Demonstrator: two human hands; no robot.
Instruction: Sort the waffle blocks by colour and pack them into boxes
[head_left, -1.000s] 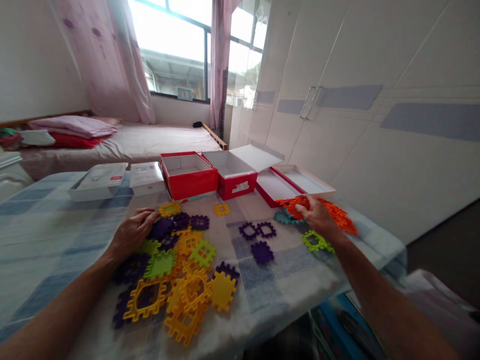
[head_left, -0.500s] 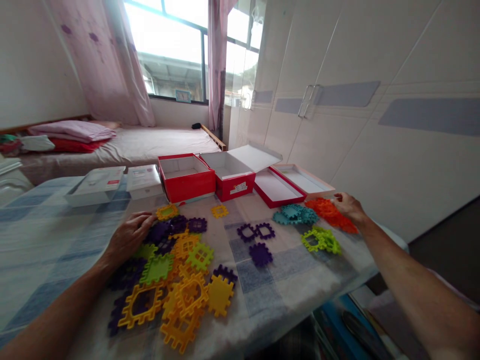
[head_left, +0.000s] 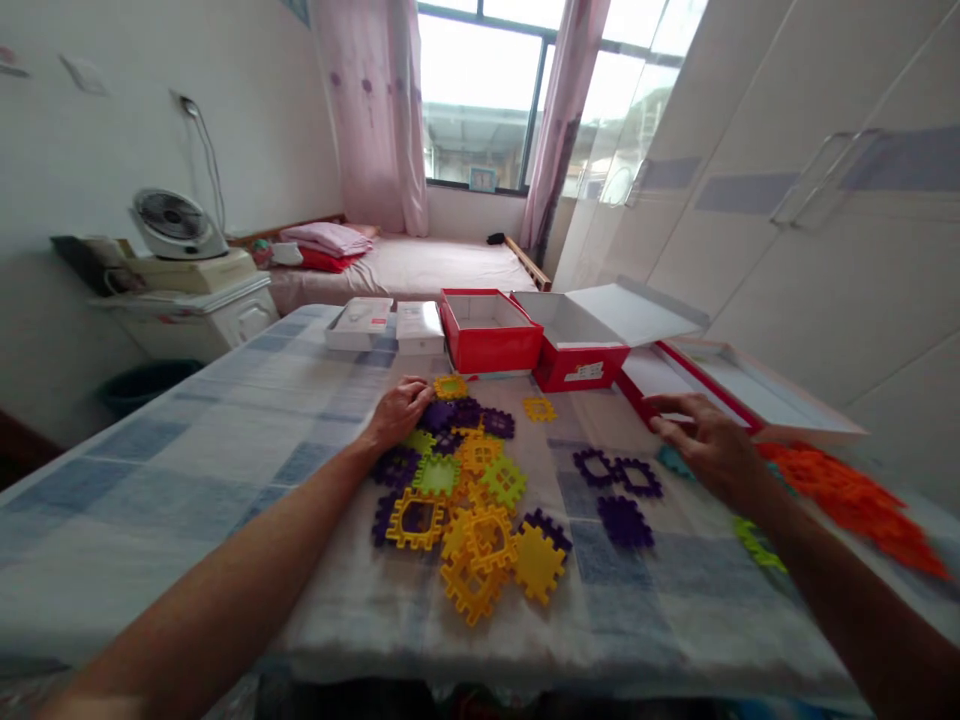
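My left hand (head_left: pixel 403 410) rests at the far left edge of a mixed pile of toothed plastic building tiles. Its fingers are loosely bent beside a purple tile (head_left: pixel 437 415) and a yellow tile (head_left: pixel 451 387); nothing shows in its grasp. Yellow frame tiles (head_left: pixel 415 518), green tiles (head_left: pixel 436 474) and purple ones overlap in that pile. On the right, my right hand (head_left: pixel 701 440) is over teal tiles (head_left: pixel 675 461), partly covering them. Thumb and fingers are apart, with nothing visible between them. Several purple tiles (head_left: pixel 625 522) lie between the pile and this hand.
Along the table's far side stand white boxes (head_left: pixel 420 335), two open red boxes (head_left: pixel 491 348) and shallow lids (head_left: pixel 795 395). Orange tiles (head_left: pixel 862 505) and lime tiles (head_left: pixel 757 545) lie at the right. A checked cloth (head_left: pixel 247 450) covers the table.
My right hand has moved left, from the orange tiles to above the teal ones. The view has turned left. My left hand stays at the pile's edge, its fingers more bent.
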